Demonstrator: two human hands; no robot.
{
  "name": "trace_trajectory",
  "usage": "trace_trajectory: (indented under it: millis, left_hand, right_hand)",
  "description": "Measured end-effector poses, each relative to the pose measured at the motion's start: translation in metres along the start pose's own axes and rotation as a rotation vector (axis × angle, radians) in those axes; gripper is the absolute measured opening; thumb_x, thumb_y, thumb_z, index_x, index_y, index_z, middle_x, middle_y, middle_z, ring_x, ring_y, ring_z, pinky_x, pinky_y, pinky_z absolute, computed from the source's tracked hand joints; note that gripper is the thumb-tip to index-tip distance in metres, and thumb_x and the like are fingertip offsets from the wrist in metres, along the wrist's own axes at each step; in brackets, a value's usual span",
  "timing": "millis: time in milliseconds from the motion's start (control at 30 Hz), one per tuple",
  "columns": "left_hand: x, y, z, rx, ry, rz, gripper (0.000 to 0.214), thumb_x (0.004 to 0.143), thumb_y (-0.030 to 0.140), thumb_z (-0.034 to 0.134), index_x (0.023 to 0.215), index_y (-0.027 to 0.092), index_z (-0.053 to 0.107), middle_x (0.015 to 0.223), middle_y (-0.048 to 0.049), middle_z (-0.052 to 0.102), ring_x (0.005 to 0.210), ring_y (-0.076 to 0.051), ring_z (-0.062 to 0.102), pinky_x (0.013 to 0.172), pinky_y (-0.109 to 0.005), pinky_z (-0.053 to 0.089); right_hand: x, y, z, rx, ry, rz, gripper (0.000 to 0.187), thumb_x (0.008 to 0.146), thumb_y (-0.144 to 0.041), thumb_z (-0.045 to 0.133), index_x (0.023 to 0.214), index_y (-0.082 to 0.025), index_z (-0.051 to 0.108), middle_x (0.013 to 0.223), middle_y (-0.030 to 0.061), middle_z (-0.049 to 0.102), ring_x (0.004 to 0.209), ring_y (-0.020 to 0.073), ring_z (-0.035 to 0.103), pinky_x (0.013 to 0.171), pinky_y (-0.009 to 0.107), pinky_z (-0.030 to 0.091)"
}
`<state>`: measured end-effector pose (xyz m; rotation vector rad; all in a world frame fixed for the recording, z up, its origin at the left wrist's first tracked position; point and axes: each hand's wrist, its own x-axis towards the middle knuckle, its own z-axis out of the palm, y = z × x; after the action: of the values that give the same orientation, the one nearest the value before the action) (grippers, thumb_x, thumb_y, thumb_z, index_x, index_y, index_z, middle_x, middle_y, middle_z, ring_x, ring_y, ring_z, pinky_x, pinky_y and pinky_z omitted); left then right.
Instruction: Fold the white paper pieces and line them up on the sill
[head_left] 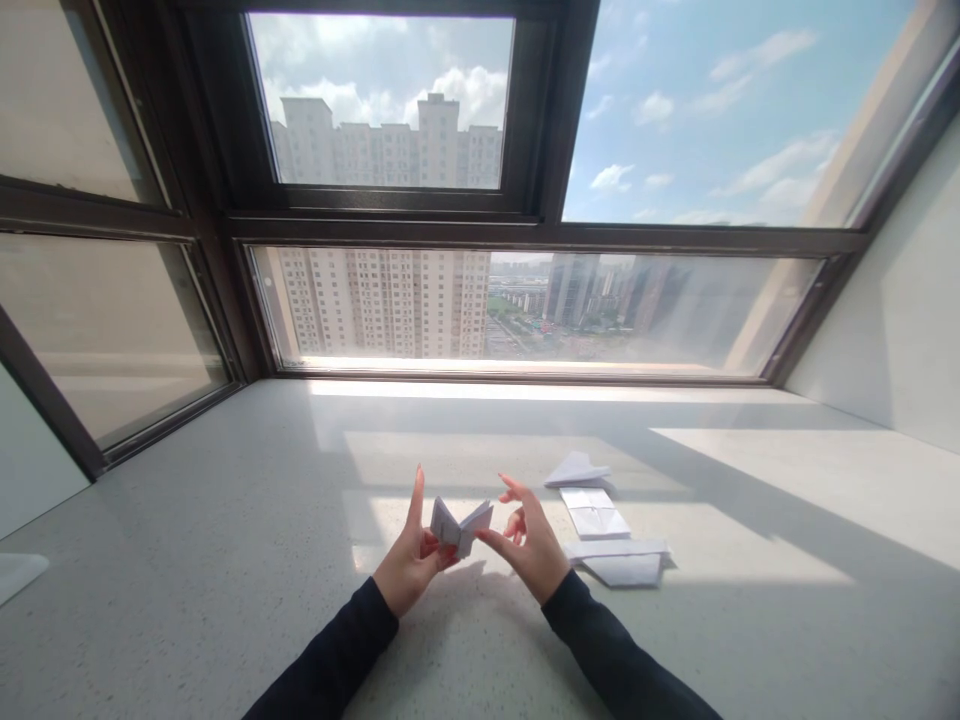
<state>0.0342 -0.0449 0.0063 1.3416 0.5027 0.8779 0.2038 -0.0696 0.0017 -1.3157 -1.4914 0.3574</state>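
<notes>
A small piece of folded white paper [462, 528] is held up between my two hands, its flaps standing out to both sides like wings. My left hand [412, 560] pinches its lower left part between thumb and fingers, while the index finger points up. On the other side my right hand [531, 545] pinches the right flap with its thumb; the index finger is raised and curved away from the paper. Part of the grip is hidden behind the paper and the fingers.
Right of my hands lie a folded paper plane [577, 470], a folded paper square [596, 514] and a folded paper piece with a long band [622, 562] on the speckled white sill [247, 560]. Dark-framed windows rise behind. A white object's edge [21, 574] shows at far left.
</notes>
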Motion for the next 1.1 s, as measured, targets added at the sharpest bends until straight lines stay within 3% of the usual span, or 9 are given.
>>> trace_trajectory:
  millis: [133, 200, 300, 467, 600, 767, 933, 1100]
  left_hand:
    - [0.002, -0.006, -0.003, 0.072, -0.056, 0.010, 0.092, 0.070, 0.032, 0.060, 0.131, 0.022, -0.009, 0.065, 0.0029, 0.056, 0.067, -0.014, 0.057, 0.075, -0.034, 0.041]
    - [0.003, -0.008, -0.003, 0.109, -0.059, 0.034, 0.086, 0.068, 0.031, 0.062, 0.132, 0.019, 0.006, 0.087, -0.0062, 0.061, 0.090, -0.020, 0.055, 0.086, -0.037, 0.035]
    - [0.003, -0.004, -0.003, 0.126, 0.023, 0.069, 0.072, 0.065, 0.030, 0.064, 0.126, 0.019, 0.026, 0.117, -0.0139, 0.049, 0.115, -0.025, 0.037, 0.093, -0.037, 0.028]
    - [0.003, 0.004, 0.003, 0.123, 0.115, 0.050, 0.039, 0.073, 0.030, 0.055, 0.108, 0.017, 0.045, 0.105, -0.0120, 0.058, 0.098, -0.023, 0.052, 0.083, -0.036, 0.039]
    - [0.003, 0.001, 0.006, 0.176, 0.165, 0.028, 0.027, 0.074, 0.025, 0.050, 0.099, 0.015, 0.050, 0.089, -0.0084, 0.063, 0.084, -0.021, 0.058, 0.078, -0.035, 0.043]
    - [0.005, -0.004, 0.006, 0.112, 0.161, 0.030, 0.024, 0.072, 0.024, 0.051, 0.095, 0.017, 0.051, 0.105, -0.0089, 0.055, 0.093, -0.022, 0.056, 0.083, -0.035, 0.041]
    - [0.005, -0.005, 0.004, 0.064, 0.126, -0.002, 0.032, 0.070, 0.028, 0.057, 0.099, 0.017, 0.050, 0.111, -0.0102, 0.053, 0.099, -0.023, 0.053, 0.086, -0.036, 0.040]
    - [0.003, -0.005, 0.004, 0.103, 0.086, -0.013, 0.036, 0.064, 0.033, 0.064, 0.093, 0.015, 0.055, 0.111, -0.0125, 0.055, 0.098, -0.026, 0.053, 0.087, -0.040, 0.038]
  right_hand:
    - [-0.001, -0.003, 0.004, 0.181, -0.210, 0.093, 0.028, 0.068, -0.043, 0.056, 0.075, -0.017, 0.059, 0.071, 0.0014, 0.055, 0.047, 0.0091, 0.050, 0.041, 0.022, 0.042]
    - [-0.002, -0.007, 0.004, 0.116, -0.202, 0.046, 0.023, 0.070, -0.039, 0.055, 0.066, -0.016, 0.058, 0.062, 0.0009, 0.056, 0.051, 0.0115, 0.052, 0.046, 0.023, 0.044]
    - [-0.005, -0.014, 0.003, -0.018, -0.166, -0.087, 0.019, 0.074, -0.033, 0.053, 0.065, -0.017, 0.059, 0.061, 0.0015, 0.057, 0.051, 0.0115, 0.051, 0.050, 0.024, 0.044]
    - [-0.009, -0.015, 0.008, -0.067, -0.208, -0.182, 0.016, 0.076, -0.026, 0.049, 0.068, -0.017, 0.059, 0.062, 0.0019, 0.058, 0.054, 0.0112, 0.052, 0.052, 0.022, 0.043]
    - [-0.010, -0.009, 0.014, -0.130, -0.291, -0.081, 0.007, 0.069, -0.021, 0.056, 0.066, -0.016, 0.059, 0.057, 0.0000, 0.060, 0.051, 0.0113, 0.052, 0.050, 0.021, 0.041]
    - [-0.012, -0.007, 0.018, -0.171, -0.341, -0.065, 0.007, 0.067, -0.015, 0.055, 0.064, -0.017, 0.061, 0.062, 0.0003, 0.062, 0.053, 0.0115, 0.052, 0.049, 0.020, 0.038]
    - [-0.012, -0.010, 0.020, -0.198, -0.322, -0.021, 0.008, 0.064, -0.016, 0.058, 0.057, -0.016, 0.061, 0.054, -0.0016, 0.059, 0.050, 0.0111, 0.050, 0.049, 0.020, 0.037]
    - [-0.011, -0.008, 0.019, -0.150, -0.313, 0.004, 0.006, 0.066, -0.020, 0.057, 0.066, -0.018, 0.063, 0.063, -0.0020, 0.062, 0.053, 0.0107, 0.052, 0.050, 0.020, 0.037]
